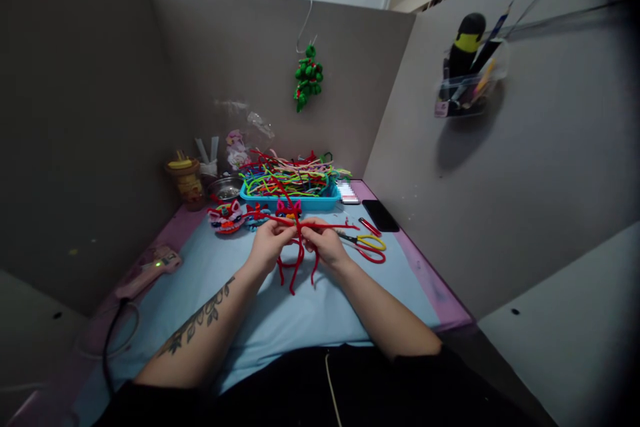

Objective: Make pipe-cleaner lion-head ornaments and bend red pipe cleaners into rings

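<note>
Red pipe cleaners [301, 250], joined into a piece with several loose ends, are held up between both hands over the blue cloth [200, 280]. My left hand [270, 243] pinches the piece from the left side, with fingers closed. From the right, my right hand [324, 241] is closed on the same piece near its crossing. One end sticks up and others hang below the hands. Just behind lie a pink-and-red pipe-cleaner animal head [227, 217], a blue one [257, 215] and a red one [289, 208]. Scissors [370, 245] with yellow and red handles lie beside my right hand.
A blue basket [290, 203] heaped with colourful pipe cleaners stands at the back. Left are a glue gun [150, 273] with its cord, a metal bowl [225, 188] and a cup [187, 180]. A black phone [381, 215] lies right. Grey partitions enclose the table.
</note>
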A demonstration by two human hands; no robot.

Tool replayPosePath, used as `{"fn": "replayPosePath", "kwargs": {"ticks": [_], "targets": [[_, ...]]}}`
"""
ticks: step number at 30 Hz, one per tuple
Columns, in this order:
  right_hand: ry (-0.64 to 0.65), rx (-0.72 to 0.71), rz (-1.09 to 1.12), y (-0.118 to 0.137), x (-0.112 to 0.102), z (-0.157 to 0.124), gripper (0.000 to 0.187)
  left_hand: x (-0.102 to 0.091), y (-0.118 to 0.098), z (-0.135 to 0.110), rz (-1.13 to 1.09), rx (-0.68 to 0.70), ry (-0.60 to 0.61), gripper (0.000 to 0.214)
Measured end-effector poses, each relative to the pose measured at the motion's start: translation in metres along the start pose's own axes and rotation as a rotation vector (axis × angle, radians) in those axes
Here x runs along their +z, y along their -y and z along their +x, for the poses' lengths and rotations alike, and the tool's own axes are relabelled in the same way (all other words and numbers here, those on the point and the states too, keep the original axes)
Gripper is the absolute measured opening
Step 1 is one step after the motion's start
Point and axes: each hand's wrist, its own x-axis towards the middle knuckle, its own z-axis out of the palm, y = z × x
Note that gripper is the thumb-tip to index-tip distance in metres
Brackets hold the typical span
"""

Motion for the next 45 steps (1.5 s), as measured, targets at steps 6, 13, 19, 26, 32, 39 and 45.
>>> {"fn": "replayPosePath", "kwargs": {"ticks": [6,13,19,26,32,39,45], "targets": [[-0.033,-0.111,-0.161,0.003,-0.001,-0.002,0.019,0.002,-0.004,-0.003,-0.019,-0.002,0.007,0.033],[-0.089,-0.11,-0.234,0.003,-0.001,0.002,0.017,0.003,-0.009,-0.004,-0.014,-0.02,0.028,0.034],[-0.037,-0.102,-0.227,0.005,-0.006,0.004,0.017,0.003,-0.01,-0.003,0.018,0.004,0.038,0.031],[-0.038,-0.128,-0.261,0.008,-0.006,0.005,0.016,0.001,-0.008,-0.003,0.073,0.064,0.057,0.029],[-0.092,-0.144,-0.242,0.002,-0.003,0.007,0.016,-0.003,-0.006,0.001,0.126,0.056,0.11,0.039],[-0.149,-0.127,-0.255,-0.001,0.001,0.01,0.018,-0.004,-0.005,0.003,0.285,0.061,0.137,0.034],[-0.235,-0.109,-0.258,0.008,-0.02,0.019,0.024,-0.013,-0.022,-0.007,0.495,0.239,0.034,0.018]]}}
